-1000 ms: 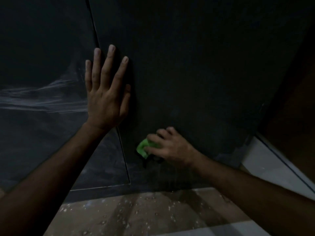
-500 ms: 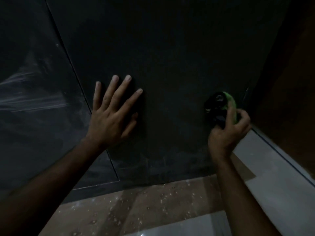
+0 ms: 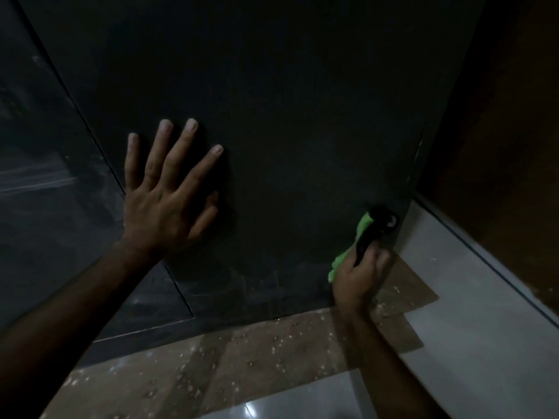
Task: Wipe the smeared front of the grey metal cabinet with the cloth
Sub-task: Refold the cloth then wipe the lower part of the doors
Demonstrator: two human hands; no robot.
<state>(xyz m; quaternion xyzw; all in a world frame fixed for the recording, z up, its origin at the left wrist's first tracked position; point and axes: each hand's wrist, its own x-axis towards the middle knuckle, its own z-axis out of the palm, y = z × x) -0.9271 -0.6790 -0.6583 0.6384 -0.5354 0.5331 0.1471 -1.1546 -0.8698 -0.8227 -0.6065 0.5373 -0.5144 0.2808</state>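
The dark grey metal cabinet (image 3: pixel 287 101) fills the upper view, its front faintly smeared near the bottom edge. My left hand (image 3: pixel 169 192) presses flat on the door with fingers spread. My right hand (image 3: pixel 360 273) grips a bright green cloth (image 3: pixel 348 252) against the door's lower right corner. A black handle or knob (image 3: pixel 379 223) sticks out just above my right fingers, with the cloth wrapped beside it. Much of the cloth is hidden under my hand.
A second cabinet panel (image 3: pixel 45 176) to the left carries whitish streaks. Speckled brown cardboard (image 3: pixel 242 364) lies on the pale tiled floor (image 3: pixel 469 343) below the cabinet. A dark brown wall or door (image 3: pixel 514 146) stands close on the right.
My right hand with the cloth swept from the bottom middle of the door to its right edge, then dropped lower beside the black knob. The left hand stayed pressed flat on the door.
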